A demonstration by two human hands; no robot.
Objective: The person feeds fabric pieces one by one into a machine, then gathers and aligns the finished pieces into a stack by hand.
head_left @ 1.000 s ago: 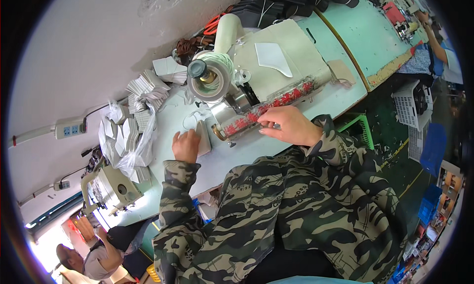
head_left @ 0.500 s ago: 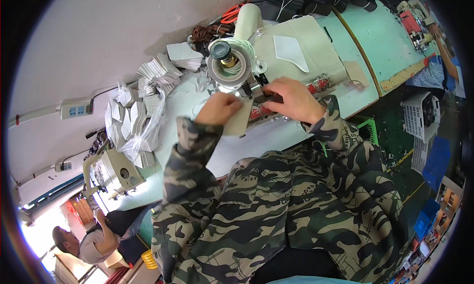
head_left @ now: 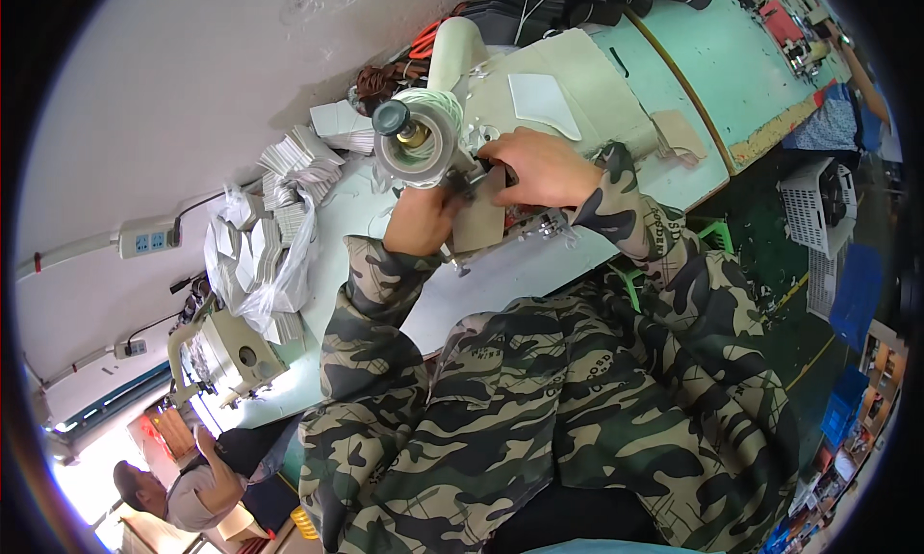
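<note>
Left hand [head_left: 421,225] and right hand [head_left: 541,167] both grasping tan leather piece [head_left: 481,222] at sewing machine [head_left: 423,140] on table [head_left: 539,265]. Best: keep piece flat, feed steadily, fingertips off needle.

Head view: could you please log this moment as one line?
left hand: holds tan flat leather piece | right hand: steadies it | place: cream sewing machine

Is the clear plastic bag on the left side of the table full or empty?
Full: the plastic bag bulges with stacks of pale flat pieces, and more of them lie piled beside its open top.
</note>
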